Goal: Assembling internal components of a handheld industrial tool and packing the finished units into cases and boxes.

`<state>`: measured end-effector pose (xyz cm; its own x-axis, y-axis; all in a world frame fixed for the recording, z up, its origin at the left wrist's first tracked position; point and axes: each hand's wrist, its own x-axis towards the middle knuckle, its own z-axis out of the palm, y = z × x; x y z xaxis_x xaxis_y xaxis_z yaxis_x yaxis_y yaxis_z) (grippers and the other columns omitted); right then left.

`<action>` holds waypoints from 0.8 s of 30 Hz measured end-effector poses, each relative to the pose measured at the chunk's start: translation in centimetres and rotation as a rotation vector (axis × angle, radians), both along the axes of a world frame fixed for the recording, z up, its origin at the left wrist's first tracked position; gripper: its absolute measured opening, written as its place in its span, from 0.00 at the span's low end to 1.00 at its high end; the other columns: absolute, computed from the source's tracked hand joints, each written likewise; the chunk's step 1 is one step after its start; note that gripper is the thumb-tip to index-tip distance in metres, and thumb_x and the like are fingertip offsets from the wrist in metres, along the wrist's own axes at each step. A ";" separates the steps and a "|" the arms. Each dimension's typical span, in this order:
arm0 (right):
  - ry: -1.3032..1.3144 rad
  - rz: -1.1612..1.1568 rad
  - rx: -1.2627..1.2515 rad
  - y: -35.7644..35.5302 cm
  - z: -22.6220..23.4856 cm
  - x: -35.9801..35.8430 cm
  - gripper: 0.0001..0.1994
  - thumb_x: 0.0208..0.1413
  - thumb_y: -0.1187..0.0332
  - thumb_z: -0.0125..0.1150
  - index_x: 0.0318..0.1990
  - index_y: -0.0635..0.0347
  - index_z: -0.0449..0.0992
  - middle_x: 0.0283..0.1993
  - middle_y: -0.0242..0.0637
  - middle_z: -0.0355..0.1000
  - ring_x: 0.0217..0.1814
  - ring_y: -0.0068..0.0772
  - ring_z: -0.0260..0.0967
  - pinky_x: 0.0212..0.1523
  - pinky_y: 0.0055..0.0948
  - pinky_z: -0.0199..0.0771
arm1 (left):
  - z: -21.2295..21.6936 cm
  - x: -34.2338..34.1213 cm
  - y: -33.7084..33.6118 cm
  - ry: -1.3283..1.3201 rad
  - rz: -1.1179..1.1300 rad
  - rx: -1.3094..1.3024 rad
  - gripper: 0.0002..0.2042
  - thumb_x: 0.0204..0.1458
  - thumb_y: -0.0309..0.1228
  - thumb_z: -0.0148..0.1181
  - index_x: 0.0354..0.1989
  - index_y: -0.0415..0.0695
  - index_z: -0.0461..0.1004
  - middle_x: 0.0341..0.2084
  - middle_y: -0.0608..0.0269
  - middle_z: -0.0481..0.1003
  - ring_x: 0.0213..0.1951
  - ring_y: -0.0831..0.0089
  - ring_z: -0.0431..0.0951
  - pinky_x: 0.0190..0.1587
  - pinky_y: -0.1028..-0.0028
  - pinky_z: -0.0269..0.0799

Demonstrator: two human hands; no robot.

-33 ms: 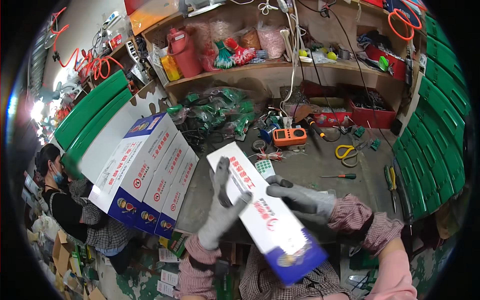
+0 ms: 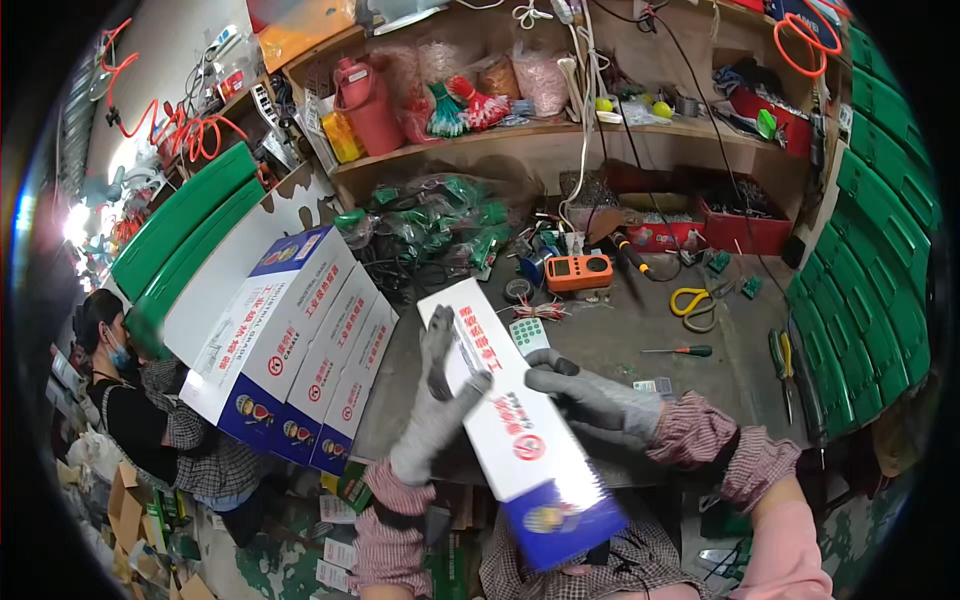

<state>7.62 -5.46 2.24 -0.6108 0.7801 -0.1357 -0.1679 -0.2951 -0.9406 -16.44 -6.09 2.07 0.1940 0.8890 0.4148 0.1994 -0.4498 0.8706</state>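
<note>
A long white carton with a blue end (image 2: 520, 420) is held slanting over the near edge of the bench, its blue end toward me. My left hand (image 2: 435, 400), in a grey glove, grips its left side, with the thumb across the printed face. My right hand (image 2: 600, 400), gloved too, is closed along the right edge, fingertips by the carton; its palm side is hidden. To the left stands a stack of several similar white-and-blue cartons (image 2: 290, 345). A sheet of round green stickers (image 2: 528, 335) lies just beyond the held carton.
Yellow-handled scissors (image 2: 692, 305), a screwdriver (image 2: 678, 350), pliers (image 2: 783, 370) and an orange meter (image 2: 580, 272) lie on the bench. Bagged green parts (image 2: 435, 225) are heaped at the back. Green plastic panels (image 2: 860, 280) stand at the right. A co-worker (image 2: 150, 400) is at far left.
The carton has swung slightly, its blue near end shifting left and its face turning more toward view. Both hands have moved a little left with it.
</note>
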 end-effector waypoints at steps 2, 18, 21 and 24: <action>0.020 -0.012 -0.030 0.9 -1.5 -1.6 0.29 0.58 0.49 0.65 0.60 0.54 0.62 0.38 0.26 0.66 0.34 0.16 0.61 0.35 0.19 0.63 | 1.9 -0.7 0.6 -0.046 -0.013 -0.070 0.39 0.56 0.30 0.62 0.74 0.41 0.47 0.74 0.48 0.47 0.74 0.55 0.49 0.74 0.61 0.48; 0.010 -0.037 0.458 3.4 -1.1 -0.6 0.12 0.58 0.65 0.60 0.46 0.56 0.68 0.36 0.26 0.65 0.32 0.15 0.64 0.34 0.18 0.71 | 7.0 5.3 -9.5 1.002 0.084 -0.039 0.52 0.48 0.59 0.67 0.71 0.36 0.50 0.72 0.36 0.46 0.72 0.29 0.42 0.72 0.43 0.45; -0.155 -0.044 0.779 3.4 0.4 -1.2 0.10 0.59 0.64 0.62 0.41 0.57 0.69 0.36 0.28 0.66 0.36 0.18 0.67 0.35 0.22 0.74 | 6.6 4.9 -10.3 0.996 0.097 -0.095 0.53 0.47 0.57 0.67 0.73 0.37 0.47 0.72 0.36 0.46 0.73 0.32 0.41 0.71 0.43 0.46; -0.357 -0.155 1.235 4.2 -0.4 -0.9 0.11 0.59 0.64 0.63 0.41 0.58 0.68 0.37 0.29 0.66 0.39 0.19 0.68 0.39 0.24 0.75 | 7.0 5.3 -10.5 0.963 0.101 -0.091 0.53 0.47 0.53 0.67 0.74 0.40 0.44 0.72 0.37 0.46 0.73 0.36 0.42 0.71 0.44 0.47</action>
